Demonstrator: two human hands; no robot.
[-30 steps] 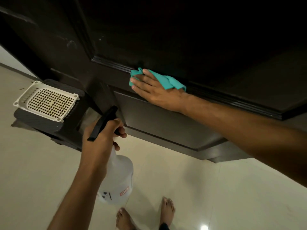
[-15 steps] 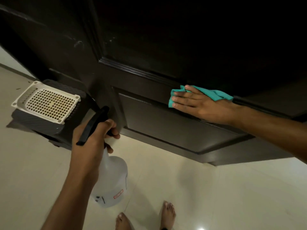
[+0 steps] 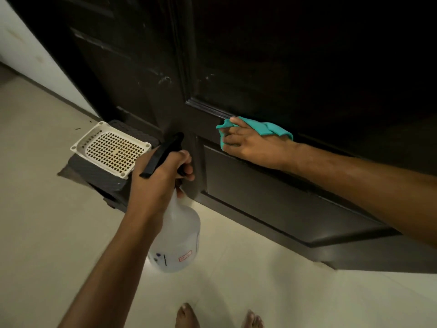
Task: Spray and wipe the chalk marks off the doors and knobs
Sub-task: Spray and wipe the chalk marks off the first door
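Note:
A dark brown panelled door fills the upper right. Faint white chalk marks show on its left stile, with more specks at the upper panel's corner. My right hand presses a teal cloth flat against the rail between the upper and lower panels. My left hand grips the black trigger head of a clear spray bottle, which hangs over the floor in front of the door's lower left corner. No knob is in view.
A white perforated plastic tray lies on a dark mat at the foot of the door frame. Pale tiled floor spreads below. My bare feet stand at the bottom edge. A white wall is at the left.
My right hand slid the cloth right along the rail, then back left toward the panel corner. The left hand kept holding the bottle. The view shifted, showing more of the door's left side.

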